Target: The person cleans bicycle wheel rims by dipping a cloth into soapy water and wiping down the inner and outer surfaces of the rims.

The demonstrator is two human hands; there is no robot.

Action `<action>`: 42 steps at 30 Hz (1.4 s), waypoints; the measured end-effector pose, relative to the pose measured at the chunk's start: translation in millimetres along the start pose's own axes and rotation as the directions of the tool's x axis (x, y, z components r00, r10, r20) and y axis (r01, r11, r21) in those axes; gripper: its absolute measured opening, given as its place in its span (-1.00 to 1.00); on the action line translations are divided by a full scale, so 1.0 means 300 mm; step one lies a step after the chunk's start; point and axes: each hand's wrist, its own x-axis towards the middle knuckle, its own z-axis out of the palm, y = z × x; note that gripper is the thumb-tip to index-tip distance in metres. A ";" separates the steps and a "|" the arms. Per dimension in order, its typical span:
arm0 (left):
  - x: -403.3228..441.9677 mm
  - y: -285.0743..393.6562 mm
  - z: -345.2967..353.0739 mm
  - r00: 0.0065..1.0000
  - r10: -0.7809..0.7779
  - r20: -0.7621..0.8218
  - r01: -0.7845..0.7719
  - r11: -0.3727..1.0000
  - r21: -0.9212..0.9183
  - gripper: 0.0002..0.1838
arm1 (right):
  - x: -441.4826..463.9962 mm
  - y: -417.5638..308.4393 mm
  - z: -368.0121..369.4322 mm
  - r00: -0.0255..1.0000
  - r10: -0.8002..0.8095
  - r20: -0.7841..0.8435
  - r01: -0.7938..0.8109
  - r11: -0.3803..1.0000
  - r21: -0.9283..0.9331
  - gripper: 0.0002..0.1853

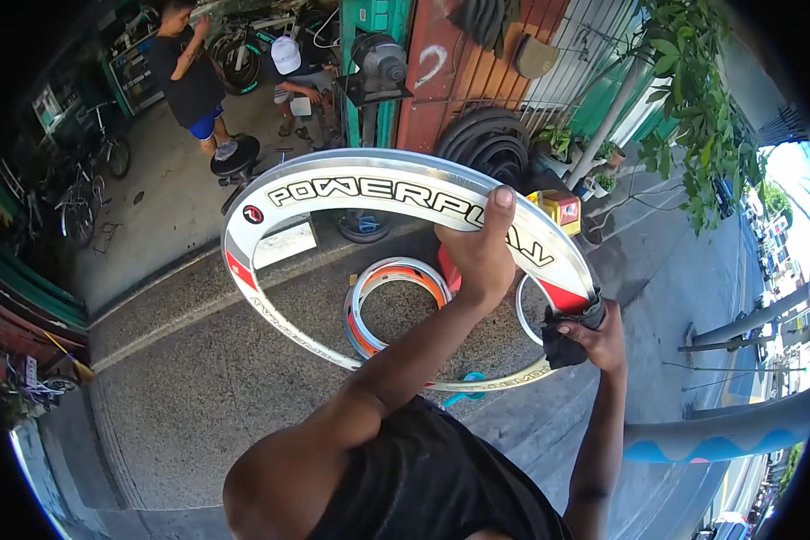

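A large white wheel rim (306,200) with black lettering and red patches is held up in front of me. My left hand (484,247) grips its upper right part, with the thumb lying over the lettering. Lower on the right side, my right hand (596,338) presses a black cloth (567,346) around the rim beside a red patch. Below, seen through the raised rim, an orange and white rim (360,310) lies on the ground. Part of another white rim (524,310) shows near the cloth.
Stacked black tires (481,139) and a yellow and red box (560,211) are beyond the rim. A standing person (187,76) and a crouching person in a white cap (297,76) are at the back left. A grinder (380,61) stands by the doorway; a pillar (720,436) is at right.
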 end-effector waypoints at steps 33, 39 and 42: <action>0.077 0.161 -0.058 0.994 0.043 0.103 -0.042 0.999 -0.008 -0.03 | 0.123 -0.231 0.451 0.345 -0.698 -0.627 0.001 0.669 -0.744 -0.38; 0.174 0.268 0.015 0.985 0.173 0.001 -0.173 0.985 0.024 -0.16 | 0.080 -0.087 0.410 0.476 -0.577 -0.664 -0.020 0.747 -0.664 -0.39; 0.179 0.280 0.006 0.975 0.224 0.002 -0.224 0.975 0.004 -0.25 | 0.076 -0.041 0.429 0.473 -0.524 -0.708 -0.004 0.803 -0.596 -0.43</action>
